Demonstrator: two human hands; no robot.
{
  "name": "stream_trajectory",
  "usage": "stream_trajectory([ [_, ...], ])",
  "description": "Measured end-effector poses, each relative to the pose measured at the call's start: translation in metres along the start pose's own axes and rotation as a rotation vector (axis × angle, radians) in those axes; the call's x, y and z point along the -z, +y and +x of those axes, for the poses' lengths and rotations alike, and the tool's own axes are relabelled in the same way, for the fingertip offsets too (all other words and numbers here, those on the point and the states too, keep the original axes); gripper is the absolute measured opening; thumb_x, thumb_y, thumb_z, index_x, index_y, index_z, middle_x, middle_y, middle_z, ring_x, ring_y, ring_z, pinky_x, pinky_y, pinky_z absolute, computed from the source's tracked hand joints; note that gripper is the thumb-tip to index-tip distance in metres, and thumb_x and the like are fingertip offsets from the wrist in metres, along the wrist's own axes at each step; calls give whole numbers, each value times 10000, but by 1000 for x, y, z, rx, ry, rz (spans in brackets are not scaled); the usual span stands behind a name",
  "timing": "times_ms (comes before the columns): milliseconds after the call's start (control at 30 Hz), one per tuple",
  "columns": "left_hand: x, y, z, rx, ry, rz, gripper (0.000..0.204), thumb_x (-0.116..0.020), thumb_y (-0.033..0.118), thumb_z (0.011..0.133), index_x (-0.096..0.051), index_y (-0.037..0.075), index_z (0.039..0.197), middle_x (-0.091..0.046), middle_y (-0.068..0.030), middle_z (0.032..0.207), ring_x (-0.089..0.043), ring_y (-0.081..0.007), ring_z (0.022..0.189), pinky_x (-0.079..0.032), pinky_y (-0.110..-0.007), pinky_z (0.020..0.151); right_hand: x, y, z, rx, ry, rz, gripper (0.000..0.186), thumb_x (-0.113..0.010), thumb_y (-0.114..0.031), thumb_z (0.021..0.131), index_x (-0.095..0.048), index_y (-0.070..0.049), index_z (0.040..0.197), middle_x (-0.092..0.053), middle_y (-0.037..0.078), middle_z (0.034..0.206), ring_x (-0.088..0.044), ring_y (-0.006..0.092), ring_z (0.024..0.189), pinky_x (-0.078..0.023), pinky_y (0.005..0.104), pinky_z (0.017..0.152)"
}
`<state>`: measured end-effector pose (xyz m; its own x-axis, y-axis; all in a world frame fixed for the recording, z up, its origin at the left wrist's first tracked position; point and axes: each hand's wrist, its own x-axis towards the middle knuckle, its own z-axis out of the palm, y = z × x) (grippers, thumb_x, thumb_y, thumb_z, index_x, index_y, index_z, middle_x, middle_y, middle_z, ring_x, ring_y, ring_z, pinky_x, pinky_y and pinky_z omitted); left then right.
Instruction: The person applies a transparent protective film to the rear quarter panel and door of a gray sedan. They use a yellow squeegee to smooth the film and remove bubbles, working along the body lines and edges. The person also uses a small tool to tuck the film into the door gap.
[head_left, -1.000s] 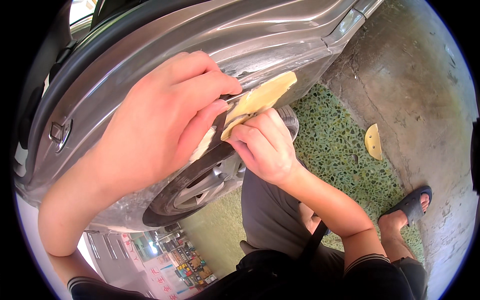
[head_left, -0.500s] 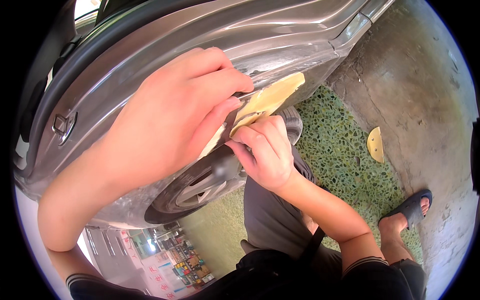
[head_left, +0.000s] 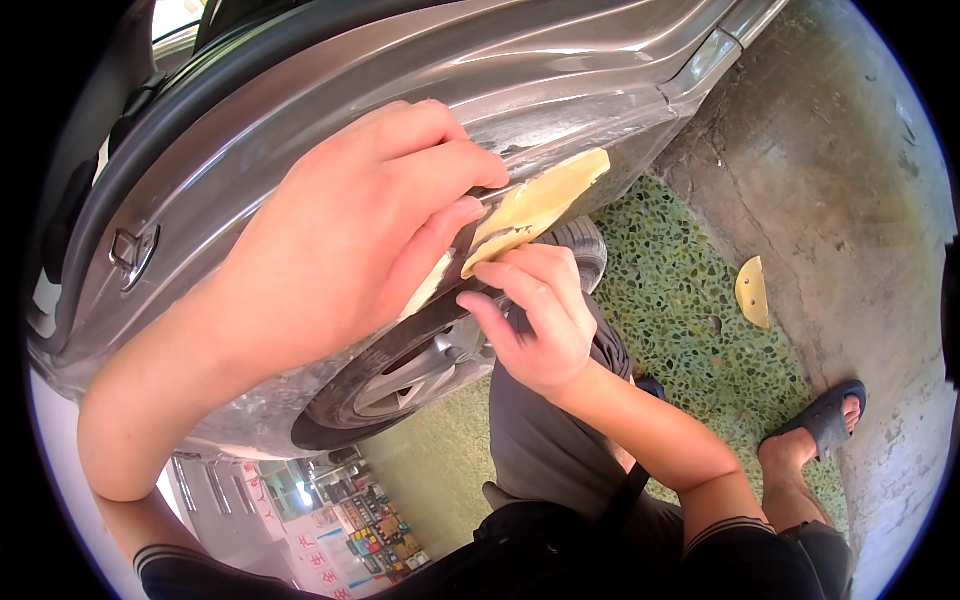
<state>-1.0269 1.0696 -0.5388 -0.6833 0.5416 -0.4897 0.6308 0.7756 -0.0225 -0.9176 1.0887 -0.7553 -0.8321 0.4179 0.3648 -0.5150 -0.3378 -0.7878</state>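
My left hand (head_left: 365, 215) lies over the grey-brown car panel (head_left: 400, 75), its fingers bent and its thumb apart from them. Its fingertips rest beside a ragged-edged yellow patch (head_left: 545, 200) that looks like body filler, along the panel's lower edge. Part of the panel is hidden beneath this hand. My right hand (head_left: 548, 325) is below the patch, thumb and forefinger apart. Its fingertips touch or nearly touch the patch's lower end; nothing shows in its grasp. A smaller cream patch (head_left: 428, 287) shows under my left hand, above the wheel (head_left: 400, 385).
A yellow half-disc with holes (head_left: 752, 293) lies on the green speckled floor (head_left: 680, 270) beside bare concrete (head_left: 830, 170). My sandalled foot (head_left: 820, 425) is at right. A metal latch loop (head_left: 133, 257) sticks out at left. Shelves of goods (head_left: 385, 530) stand in the background.
My right thumb has moved away from the patch's lower end, opening the pinch, and the hand has dropped slightly. My left hand stays nearly in place.
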Motion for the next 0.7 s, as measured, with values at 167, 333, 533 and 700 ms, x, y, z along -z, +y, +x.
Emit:
stream_trajectory([
  [167, 1, 1, -1, 12, -15, 18, 251, -693, -38, 909, -706, 14, 1155, -648, -144, 1054, -658, -320, 879, -544, -385, 757, -6, -13, -1, -169, -59, 82, 347, -906, 46, 742, -693, -11, 1010, -675, 89, 932, -621, 213, 750, -534, 336, 684],
  [333, 0, 2, -1, 4, -2, 30, 253, -686, -48, 909, -703, 12, 1154, -647, -144, 1056, -657, -320, 882, -543, -385, 757, -5, -16, 4, -254, -105, 94, 293, -876, 59, 786, -663, -29, 967, -642, 69, 897, -582, 168, 663, -502, 305, 615],
  [533, 1, 1, -1, 31, -21, 2, 254, -680, -55, 914, -703, 12, 1159, -647, -145, 1060, -650, -320, 884, -539, -386, 757, -14, -23, -8, -279, -147, 191, 289, -840, 71, 815, -649, -26, 1010, -616, 92, 886, -606, 248, 770, -512, 362, 702],
  [700, -1, 0, -1, 14, 9, -22, 258, -683, -56, 914, -704, 12, 1162, -643, -144, 1059, -648, -318, 879, -539, -390, 755, -22, -37, -25, -534, 96, 394, 367, -787, 107, 867, -658, 29, 1201, -667, 116, 1108, -675, 217, 995, -573, 325, 868],
])
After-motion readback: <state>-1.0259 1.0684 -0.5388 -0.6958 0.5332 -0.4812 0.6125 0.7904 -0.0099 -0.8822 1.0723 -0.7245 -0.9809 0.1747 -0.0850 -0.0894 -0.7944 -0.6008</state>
